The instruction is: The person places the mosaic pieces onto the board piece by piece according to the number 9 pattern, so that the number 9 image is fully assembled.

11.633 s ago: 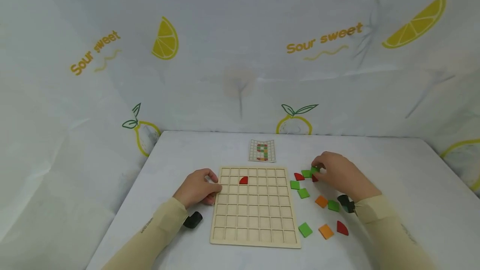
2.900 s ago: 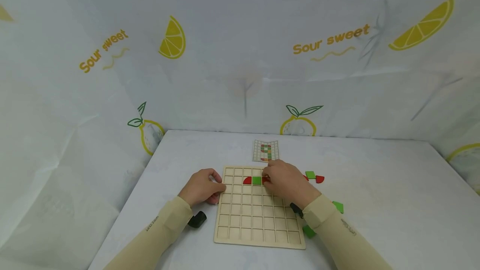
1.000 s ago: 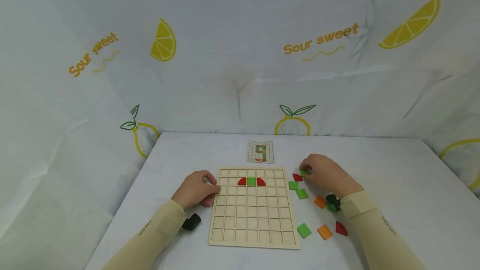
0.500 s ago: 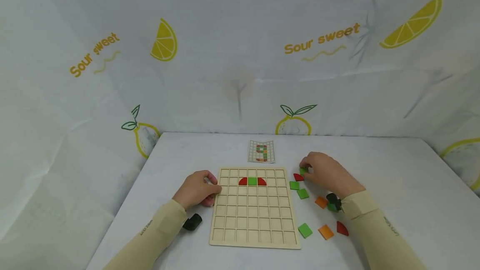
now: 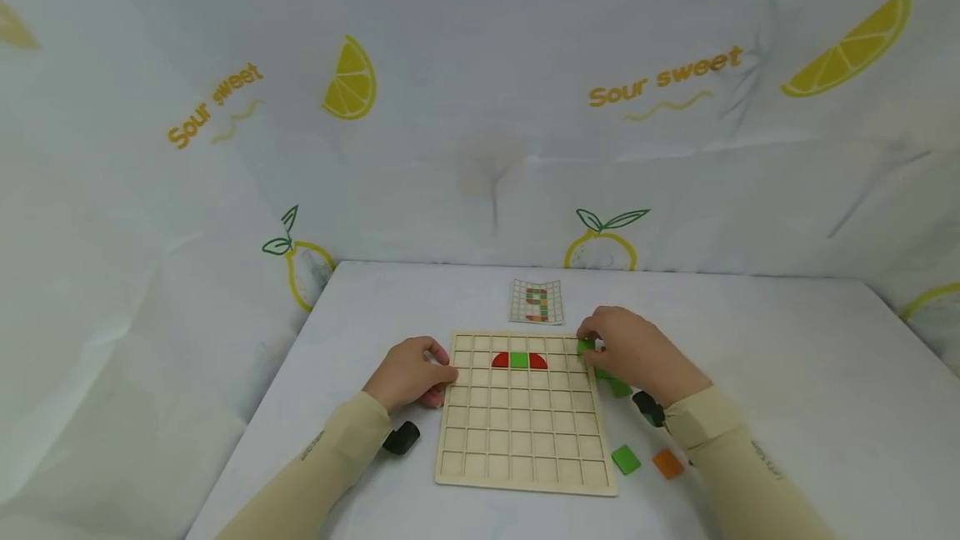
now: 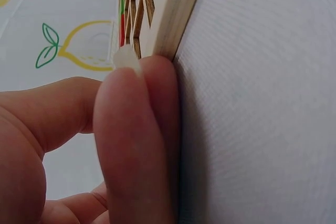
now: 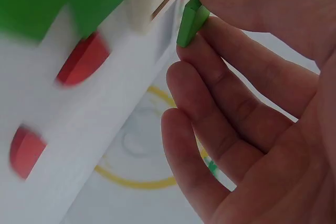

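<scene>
My left hand (image 5: 408, 373) holds the left edge of a wooden grid board (image 5: 528, 440); in the left wrist view, thumb and finger meet at the board's corner (image 6: 165, 14). A red quarter-circle tile (image 5: 500, 361), a green square tile (image 5: 518, 360) and a second red quarter-circle tile (image 5: 537, 361) sit side by side in the second row. Over the board's upper right edge, my right hand (image 5: 641, 352) pinches another green square tile (image 7: 191, 22) between thumb and index finger, its other fingers loosely bent.
Behind the board lies a pattern card (image 5: 536, 301) with coloured cells. Right of the board are loose green tiles (image 5: 626, 460) and an orange tile (image 5: 667, 464); my right hand and sleeve hide others. Two red quarter-circle tiles show in the right wrist view, one nearer (image 7: 84, 59).
A green square and a second red quarter-circle have joined the first red tile on the board. My right hand has picked up another green tile and moved left. The left hand stays put.
</scene>
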Demonstrator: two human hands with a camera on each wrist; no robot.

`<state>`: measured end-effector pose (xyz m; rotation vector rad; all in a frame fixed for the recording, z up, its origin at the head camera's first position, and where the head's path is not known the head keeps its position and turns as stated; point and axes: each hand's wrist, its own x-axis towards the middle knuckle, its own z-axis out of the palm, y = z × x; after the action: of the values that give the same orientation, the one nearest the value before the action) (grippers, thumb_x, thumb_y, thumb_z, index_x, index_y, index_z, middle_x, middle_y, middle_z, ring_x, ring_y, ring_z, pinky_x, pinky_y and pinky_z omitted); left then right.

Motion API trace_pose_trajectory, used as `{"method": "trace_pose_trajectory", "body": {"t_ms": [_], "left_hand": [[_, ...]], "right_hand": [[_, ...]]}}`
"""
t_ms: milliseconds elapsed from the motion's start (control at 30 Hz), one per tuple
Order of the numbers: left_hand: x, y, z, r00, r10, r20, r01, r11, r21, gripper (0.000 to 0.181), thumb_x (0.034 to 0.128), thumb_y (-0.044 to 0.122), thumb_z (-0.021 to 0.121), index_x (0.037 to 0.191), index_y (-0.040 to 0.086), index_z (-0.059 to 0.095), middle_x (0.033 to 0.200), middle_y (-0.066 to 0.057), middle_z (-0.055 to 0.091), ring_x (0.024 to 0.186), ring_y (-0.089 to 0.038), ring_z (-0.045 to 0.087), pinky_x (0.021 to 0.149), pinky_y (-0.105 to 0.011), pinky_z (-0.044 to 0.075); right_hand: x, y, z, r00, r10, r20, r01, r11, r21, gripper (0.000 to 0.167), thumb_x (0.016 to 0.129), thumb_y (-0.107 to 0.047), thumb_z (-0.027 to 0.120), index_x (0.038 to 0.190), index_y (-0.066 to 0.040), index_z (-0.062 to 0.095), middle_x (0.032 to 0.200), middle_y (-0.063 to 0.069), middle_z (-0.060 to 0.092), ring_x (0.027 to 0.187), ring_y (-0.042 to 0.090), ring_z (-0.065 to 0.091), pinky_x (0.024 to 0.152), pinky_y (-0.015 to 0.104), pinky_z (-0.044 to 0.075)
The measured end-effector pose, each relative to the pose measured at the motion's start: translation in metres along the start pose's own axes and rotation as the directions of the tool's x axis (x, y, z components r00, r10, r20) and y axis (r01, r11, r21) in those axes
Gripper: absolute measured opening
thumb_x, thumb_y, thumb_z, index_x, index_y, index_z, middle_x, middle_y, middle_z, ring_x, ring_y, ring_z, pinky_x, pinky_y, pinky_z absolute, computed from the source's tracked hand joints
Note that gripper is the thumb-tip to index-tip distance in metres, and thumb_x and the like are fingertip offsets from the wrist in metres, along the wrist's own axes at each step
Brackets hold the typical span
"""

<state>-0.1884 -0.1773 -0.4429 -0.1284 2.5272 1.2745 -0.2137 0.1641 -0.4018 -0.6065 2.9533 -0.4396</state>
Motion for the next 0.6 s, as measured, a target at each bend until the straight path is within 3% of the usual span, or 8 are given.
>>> {"method": "trace_pose_trajectory", "body": {"t_ms": [267, 600], "left_hand": [[0.000, 0.000, -0.001, 1.000, 0.002, 0.004, -0.002, 1.000, -0.008, 0.022, 0.0947, 0.023, 0.080, 0.109, 0.011, 0.067, 0.072, -0.005, 0.074, 0.054, -0.012, 0.069, 0.058, -0.026, 0.056], [0.002, 0.000, -0.001, 1.000, 0.006, 0.014, -0.006, 1.000, -0.028, 0.023, 0.0947, 0.023, 0.080, 0.109, 0.010, 0.067, 0.072, -0.005, 0.075, 0.055, -0.012, 0.070, 0.058, -0.027, 0.058]], "right_hand": [[0.016, -0.041, 0.012, 0.996, -0.083, -0.014, 0.083, 0.996, -0.029, 0.014, 0.094, -0.016, 0.083, 0.107, -0.012, 0.081, 0.101, -0.003, 0.072, 0.093, 0.014, 0.064, 0.086, 0.038, 0.059], [0.025, -0.085, 0.030, 0.975, -0.221, -0.007, 0.221, 0.975, -0.023, 0.011, 0.092, -0.014, 0.083, 0.102, -0.011, 0.082, 0.093, -0.003, 0.068, 0.083, 0.011, 0.058, 0.073, 0.031, 0.054]]}}
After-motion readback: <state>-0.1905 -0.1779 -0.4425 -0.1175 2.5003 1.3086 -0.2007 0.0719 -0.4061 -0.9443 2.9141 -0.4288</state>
